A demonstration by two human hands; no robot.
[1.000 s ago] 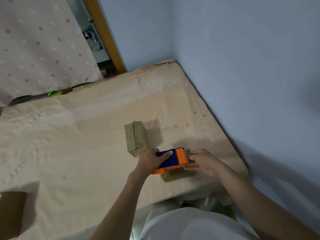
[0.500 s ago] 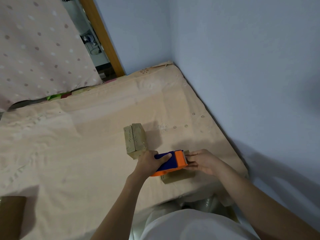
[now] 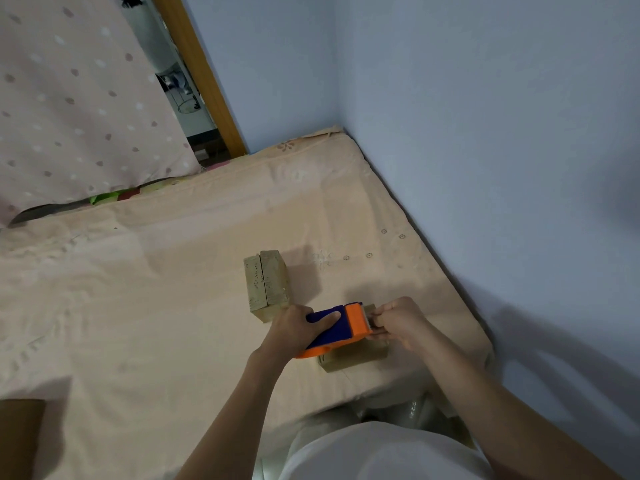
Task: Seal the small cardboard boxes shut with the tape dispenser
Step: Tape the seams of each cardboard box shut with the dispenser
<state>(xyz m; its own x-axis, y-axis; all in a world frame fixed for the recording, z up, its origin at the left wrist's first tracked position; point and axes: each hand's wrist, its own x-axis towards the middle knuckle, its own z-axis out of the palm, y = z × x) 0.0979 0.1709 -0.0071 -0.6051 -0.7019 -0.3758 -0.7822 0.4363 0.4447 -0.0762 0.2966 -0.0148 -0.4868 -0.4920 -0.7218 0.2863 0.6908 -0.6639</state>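
Observation:
My left hand (image 3: pixel 294 329) grips the blue handle of an orange and blue tape dispenser (image 3: pixel 341 327). The dispenser hovers over a small cardboard box (image 3: pixel 353 356) that lies near the bed's front edge; most of the box is hidden beneath it. My right hand (image 3: pixel 398 322) pinches at the dispenser's orange cutter end, where the tape comes out; the tape itself is too small to make out. A second small cardboard box (image 3: pixel 266 287) stands on the sheet just behind my left hand, its top flaps closed with a seam down the middle.
The boxes sit on a bed with a peach sheet (image 3: pixel 156 289). A blue wall (image 3: pixel 502 150) runs close along the right side. A spotted curtain (image 3: pixel 76 109) hangs at the back left. A brown cardboard piece (image 3: pixel 19 441) lies at the lower left edge.
Both hands and the dispenser have stayed over the near box. My right hand's fingers have drawn in tighter at the cutter end. The view has shifted slightly.

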